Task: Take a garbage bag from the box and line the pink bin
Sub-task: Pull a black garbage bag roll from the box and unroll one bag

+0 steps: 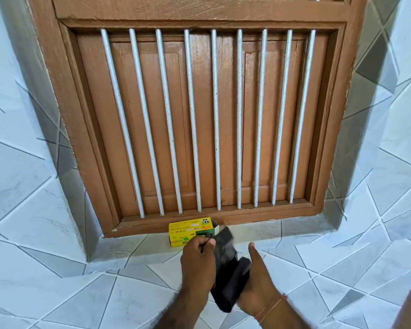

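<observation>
A yellow box (192, 232) of bin bags lies on its side on the tiled ledge (138, 255), pushed up against the bottom rail of a brown wooden window frame (214, 218) with white bars (192, 119). Its right-hand end is open, the flap (221, 226) standing out toward the frame.

Both hands are just in front of that open end, holding a black garbage bag (228, 269) between them — still mostly folded into a thick wad. The left hand (197, 260) is closed on the bag's upper left edge, thumb and fingers pinched together near the box's front face. The right hand (259, 281) cups the lower, bulkier part of the bag from the right side, its thumb pointing up and away from the plastic; a thin orange thread (272, 307) circles that wrist. The top of the bag reaches up to the box's open end (blurred, so I cannot tell whether it still touches the cardboard).

The ledge and the walls either side are covered in pale tiles (57, 293) with grey angular lines. The pink bin is not in view.
</observation>
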